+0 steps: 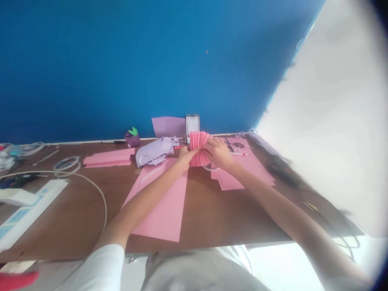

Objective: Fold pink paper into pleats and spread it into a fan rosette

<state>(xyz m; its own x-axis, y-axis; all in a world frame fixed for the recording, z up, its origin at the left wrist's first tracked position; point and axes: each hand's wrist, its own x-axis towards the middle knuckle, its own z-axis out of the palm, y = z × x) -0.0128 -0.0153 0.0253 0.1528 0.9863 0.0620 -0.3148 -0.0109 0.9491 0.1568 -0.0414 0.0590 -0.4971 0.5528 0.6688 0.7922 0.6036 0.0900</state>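
Observation:
A pleated pink paper [195,139], folded like an accordion and fanning out at its right side, is held above the table between both hands. My left hand [185,157] grips its left and lower part, thumb across the folds. On the right side, my right hand [218,151] pinches the pleats with bent fingers. Beneath my left forearm lies a flat pink sheet [169,206]. Crumpled lilac paper [156,150] rests just left of my left hand. Beyond my right hand, dark scissors [238,145] and a pen [241,154] lie on pink sheets [230,182].
A folded pink paper stack [109,157], a purple pot with green leaves [132,139] and a purple sheet [168,127] are toward the back. A white power strip [33,210] and a looping cable [101,194] occupy the left. Dark cables [321,212] run along the right edge.

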